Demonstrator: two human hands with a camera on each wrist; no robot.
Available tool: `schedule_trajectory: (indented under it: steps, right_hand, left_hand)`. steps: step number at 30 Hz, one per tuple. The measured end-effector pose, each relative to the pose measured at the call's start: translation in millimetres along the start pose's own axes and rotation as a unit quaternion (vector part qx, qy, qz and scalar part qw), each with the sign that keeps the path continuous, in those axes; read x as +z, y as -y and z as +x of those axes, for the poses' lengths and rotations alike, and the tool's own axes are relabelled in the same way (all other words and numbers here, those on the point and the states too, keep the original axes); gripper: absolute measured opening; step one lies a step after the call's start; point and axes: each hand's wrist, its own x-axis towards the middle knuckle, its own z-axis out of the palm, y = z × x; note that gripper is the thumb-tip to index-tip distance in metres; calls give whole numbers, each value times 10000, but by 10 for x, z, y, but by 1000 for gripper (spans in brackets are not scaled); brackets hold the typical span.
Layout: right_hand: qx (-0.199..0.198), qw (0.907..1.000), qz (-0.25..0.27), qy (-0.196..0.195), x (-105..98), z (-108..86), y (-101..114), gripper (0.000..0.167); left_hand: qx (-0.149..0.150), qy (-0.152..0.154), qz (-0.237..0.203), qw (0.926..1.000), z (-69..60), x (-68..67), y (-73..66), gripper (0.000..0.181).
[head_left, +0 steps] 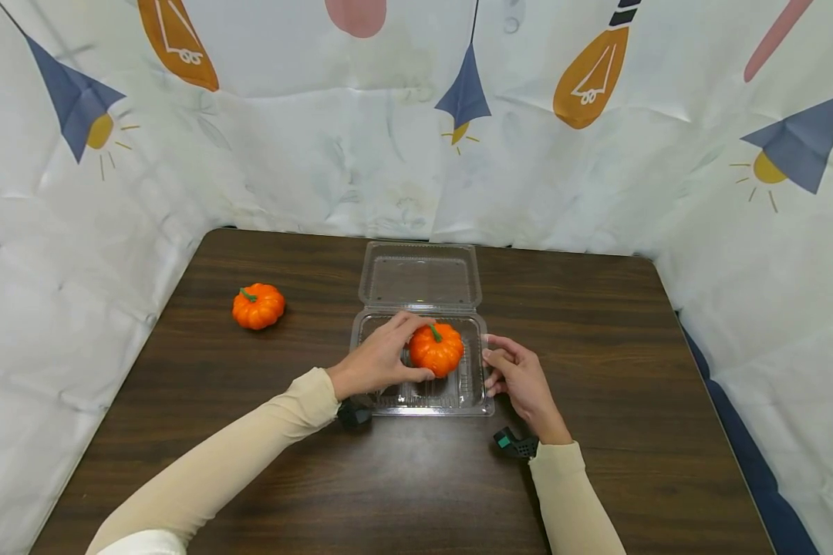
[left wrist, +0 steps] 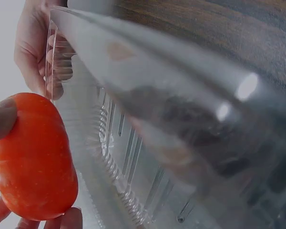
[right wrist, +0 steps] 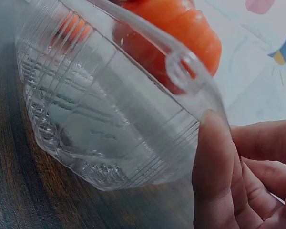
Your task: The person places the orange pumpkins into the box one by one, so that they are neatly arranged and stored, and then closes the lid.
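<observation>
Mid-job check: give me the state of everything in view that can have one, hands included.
Lid: open, folded back on the far side.
Clear tray: uncovered, gripped at its right edge.
Near pumpkin: held over the tray.
Far-left pumpkin: resting on the table, untouched.
Left hand: gripping the near pumpkin.
Right hand: pinching the tray's rim.

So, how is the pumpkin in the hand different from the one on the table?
The held pumpkin is gripped by the left hand; no hand touches the other pumpkin. The held pumpkin is over the clear container; the other pumpkin sits on the brown table. Both are orange and ridged, with a green stem.
</observation>
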Motion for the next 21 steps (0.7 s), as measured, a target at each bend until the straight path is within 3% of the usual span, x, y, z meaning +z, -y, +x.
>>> schedule_trajectory:
  steps: [10,21]
  right_hand:
    - [-4,10000,-41,40,-23,4,-7,40]
    - [-18,10000,-7,98,-12,18,1,43]
  left_hand:
    - [-33,322,-84,9994,53,14,-19,78]
    - [52,876,184,9960,165,-34,-8,77]
